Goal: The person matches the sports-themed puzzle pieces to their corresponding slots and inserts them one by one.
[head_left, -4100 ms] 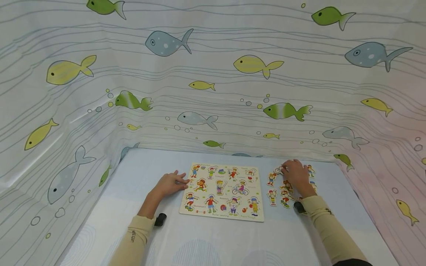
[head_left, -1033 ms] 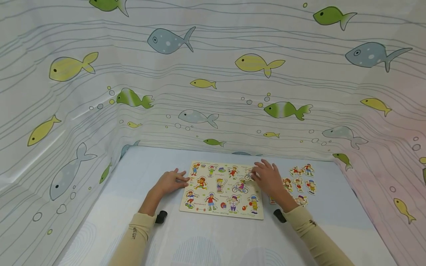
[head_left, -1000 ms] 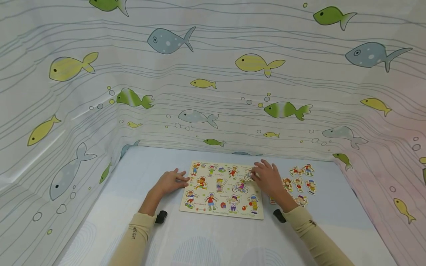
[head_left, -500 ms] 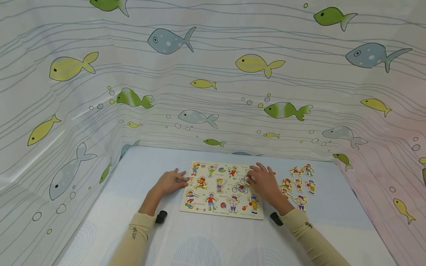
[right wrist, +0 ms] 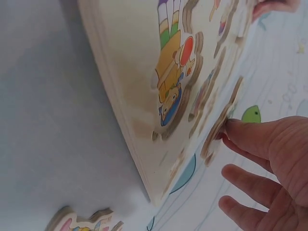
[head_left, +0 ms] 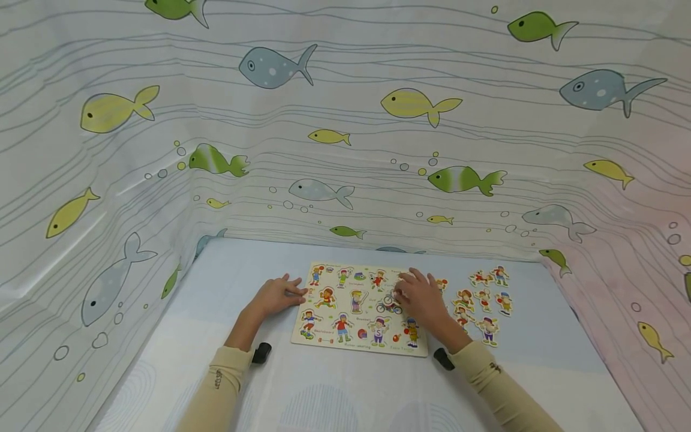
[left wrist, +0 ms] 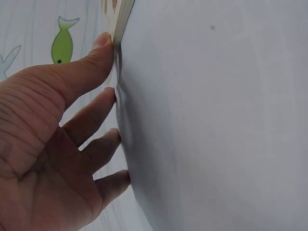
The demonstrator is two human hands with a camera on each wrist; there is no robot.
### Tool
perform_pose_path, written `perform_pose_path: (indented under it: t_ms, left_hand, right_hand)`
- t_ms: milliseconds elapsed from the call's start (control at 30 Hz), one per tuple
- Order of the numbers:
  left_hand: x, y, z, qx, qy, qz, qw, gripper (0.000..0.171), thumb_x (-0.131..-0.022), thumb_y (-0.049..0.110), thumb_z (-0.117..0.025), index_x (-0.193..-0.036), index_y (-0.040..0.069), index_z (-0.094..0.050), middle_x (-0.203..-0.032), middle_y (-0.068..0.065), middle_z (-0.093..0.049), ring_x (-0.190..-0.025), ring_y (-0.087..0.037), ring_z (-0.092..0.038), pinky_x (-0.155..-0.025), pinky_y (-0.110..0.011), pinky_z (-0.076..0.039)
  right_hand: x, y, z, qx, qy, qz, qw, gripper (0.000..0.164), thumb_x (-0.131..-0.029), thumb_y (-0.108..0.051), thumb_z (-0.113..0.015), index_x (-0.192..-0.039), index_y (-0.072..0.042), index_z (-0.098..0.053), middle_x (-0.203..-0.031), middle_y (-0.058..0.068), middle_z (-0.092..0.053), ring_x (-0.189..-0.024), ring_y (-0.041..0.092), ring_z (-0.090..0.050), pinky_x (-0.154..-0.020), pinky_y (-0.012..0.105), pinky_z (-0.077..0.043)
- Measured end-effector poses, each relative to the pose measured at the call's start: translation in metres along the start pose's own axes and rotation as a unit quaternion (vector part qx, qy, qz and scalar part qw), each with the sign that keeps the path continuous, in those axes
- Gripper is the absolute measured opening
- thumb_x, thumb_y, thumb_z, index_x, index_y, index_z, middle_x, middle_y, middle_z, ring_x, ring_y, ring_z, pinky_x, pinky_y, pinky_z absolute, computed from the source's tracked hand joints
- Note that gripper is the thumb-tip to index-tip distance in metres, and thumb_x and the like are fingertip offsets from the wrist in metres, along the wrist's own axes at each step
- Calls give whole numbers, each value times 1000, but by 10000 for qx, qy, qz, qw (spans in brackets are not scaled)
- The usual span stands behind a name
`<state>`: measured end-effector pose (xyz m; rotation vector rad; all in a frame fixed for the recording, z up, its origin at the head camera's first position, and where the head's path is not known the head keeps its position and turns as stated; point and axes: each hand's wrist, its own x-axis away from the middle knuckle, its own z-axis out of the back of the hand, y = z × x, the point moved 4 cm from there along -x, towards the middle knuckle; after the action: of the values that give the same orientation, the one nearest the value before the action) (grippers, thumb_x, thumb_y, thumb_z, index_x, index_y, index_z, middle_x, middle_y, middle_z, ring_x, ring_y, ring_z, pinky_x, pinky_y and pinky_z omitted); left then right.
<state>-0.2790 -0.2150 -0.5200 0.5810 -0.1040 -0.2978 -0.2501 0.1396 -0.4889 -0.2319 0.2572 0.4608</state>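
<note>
My right hand (head_left: 423, 300) pinches a thin wooden puzzle piece (right wrist: 222, 115) between thumb and index finger, its other fingers loosely spread. In the head view the piece's bicycle wheels overlap the cyclist picture, at the right of the puzzle board (head_left: 341, 307). In the right wrist view the piece is tilted, close over the board's face. At the board's left edge, my left hand (head_left: 278, 295) rests with fingers spread on the table. The left thumb (left wrist: 102, 48) touches the board's edge in the left wrist view. The board is cream, with cut-out pictures of children at sports.
Several loose puzzle pieces lie right of the board, among them a child in purple (head_left: 488, 330) and a child in blue (head_left: 504, 303). Black wrist cameras (head_left: 261, 353) sit by both cuffs. A fish-patterned sheet (head_left: 372, 180) rises behind the table (head_left: 259, 390).
My right hand has come from the loose pieces to the board with the bicycle piece, then shifted slightly left and toward me over the cyclist picture. The left hand stays at the board's edge.
</note>
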Motion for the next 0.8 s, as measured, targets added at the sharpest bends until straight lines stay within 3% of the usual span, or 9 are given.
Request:
perform_pose_path:
  t_ms: [800]
  left_hand:
    - [1,1,-1,8,-75,66,9999,31,-86,28,-77,-113,14,-75,-138,-13,-55,-139,-43,-34,-112,-61,-24]
  right_hand:
    - [3,-5,-16,43,-231,103,9997,7,-91,-21,-74,-96,-19,-72,-132,8,-61,-132,32,-45,-105,67,-32]
